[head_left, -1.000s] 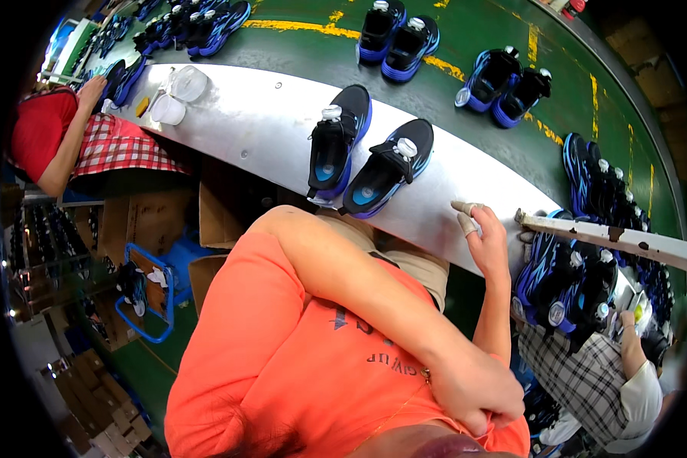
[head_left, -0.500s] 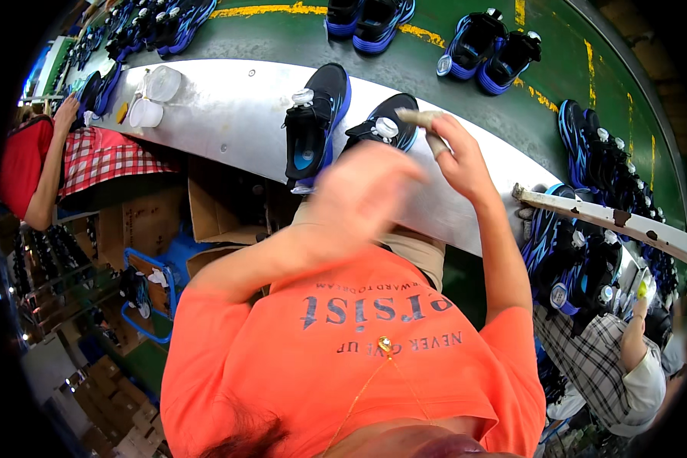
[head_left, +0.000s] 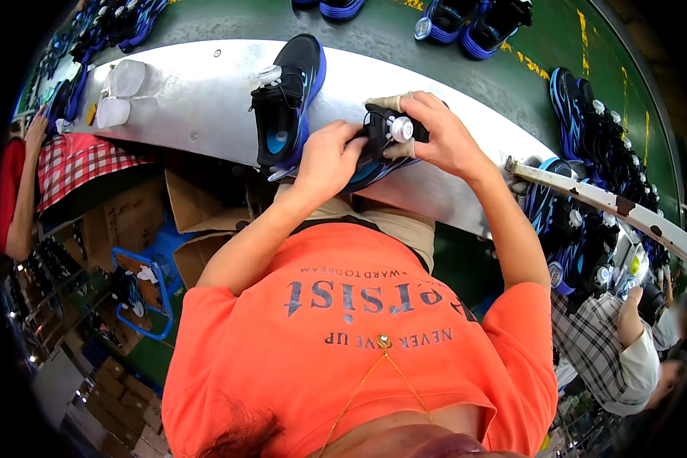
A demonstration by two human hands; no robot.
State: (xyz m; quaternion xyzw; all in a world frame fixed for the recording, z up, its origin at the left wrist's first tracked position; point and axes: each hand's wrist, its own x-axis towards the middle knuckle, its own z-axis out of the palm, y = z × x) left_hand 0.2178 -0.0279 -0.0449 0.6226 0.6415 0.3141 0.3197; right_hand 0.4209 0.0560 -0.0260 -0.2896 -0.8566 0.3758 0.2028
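Both my hands are on a black and blue sneaker [head_left: 378,130] at the near edge of the metal ledge. My left hand [head_left: 329,159] pinches the shoe's upper on its left side. My right hand [head_left: 444,137] grips it from the right, with pale covers on the thumb and a finger. Between those fingers sits a round white dial [head_left: 399,129]. Part of the shoe is hidden under my hands. Just left of it, a matching sneaker [head_left: 291,91] stands toe away from me, with a white piece on its tongue.
Two plastic cups [head_left: 113,111] stand on the ledge [head_left: 198,91] at left. Beyond it runs a green surface [head_left: 382,49] carrying several sneakers. A chipped white bar [head_left: 603,200] crosses at right above more shoes. Co-workers sit on either side; an open cardboard box [head_left: 195,200] is below left.
My left hand has come off its blurred sweep and taken hold of the right-hand sneaker. My right hand has moved down and left onto it, and the shoe has shifted and turned.
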